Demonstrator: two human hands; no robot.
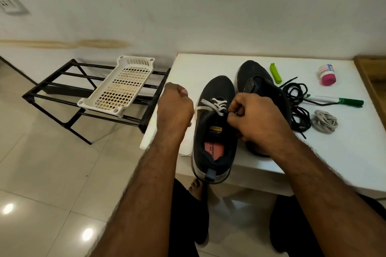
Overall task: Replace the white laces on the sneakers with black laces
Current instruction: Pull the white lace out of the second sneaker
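Two dark sneakers stand side by side on the white table [334,152]. The near left sneaker [215,131] keeps a white lace [217,104] only through its front eyelets. My left hand [175,108] is curled into a fist just left of that shoe and pulls one end of the white lace sideways. My right hand [257,117] pinches the lace at the shoe's right eyelets. The right sneaker [254,75] behind my right hand has no lace in view. Loose black laces [296,100] lie in a tangle to its right.
A pulled-out white lace bundle [324,124], a green marker [338,100], a green clip [275,73] and a small pink-capped jar [327,74] lie on the table's right side. A black metal rack [62,98] carrying a white plastic basket [119,87] stands on the floor at left.
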